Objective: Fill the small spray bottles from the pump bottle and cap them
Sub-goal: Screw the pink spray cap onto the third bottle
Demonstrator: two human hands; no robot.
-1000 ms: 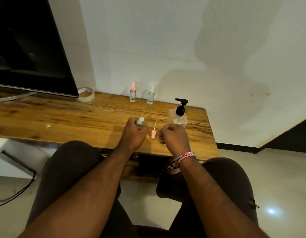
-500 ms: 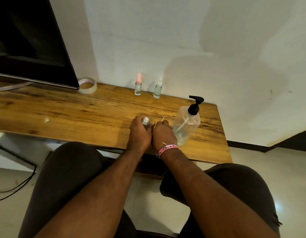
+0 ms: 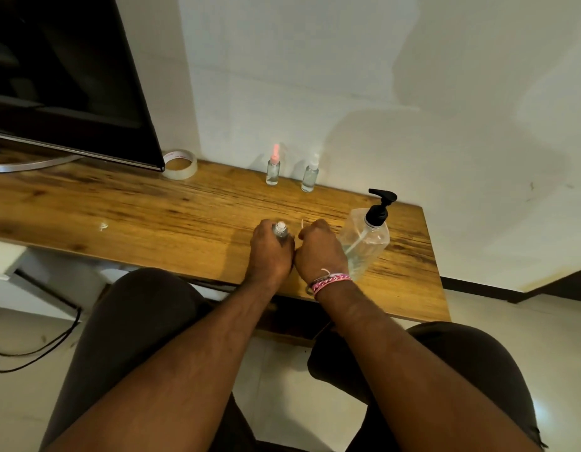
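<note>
The left hand [image 3: 269,252] curls its fingers round a small uncapped spray bottle [image 3: 280,230] that stands upright on the wooden counter [image 3: 145,216]; only the threaded neck and a little of the clear shoulder show above the knuckles. The right hand [image 3: 320,249] lies just beside it, the two hands touching at the knuckles. Its fingers are curled in a closed grip, and a thin pale dip tube [image 3: 302,224] sticks up out of the fist next to the bottle's neck; the spray head it belongs to is hidden inside the hand. A pink and white woven wristband [image 3: 330,282] sits on the right wrist.

Just right of the right hand stands the clear pump bottle [image 3: 364,243] with a black pump head [image 3: 378,207], its spout pointing left. It holds little liquid. No label or writing shows on it.

At the back of the counter, against the white wall [image 3: 348,76], two more small spray bottles stand upright and close together: the left one with a pink cap [image 3: 273,168], the right one with a clear cap [image 3: 310,174]. Both carry no readable label.

Further left, a roll of clear tape [image 3: 180,164] lies flat by the corner of a dark screen [image 3: 61,76]. Reddish print runs round the inside of its core, too small to read. A small white scrap [image 3: 103,226] lies on the counter well left of the hands.
</note>
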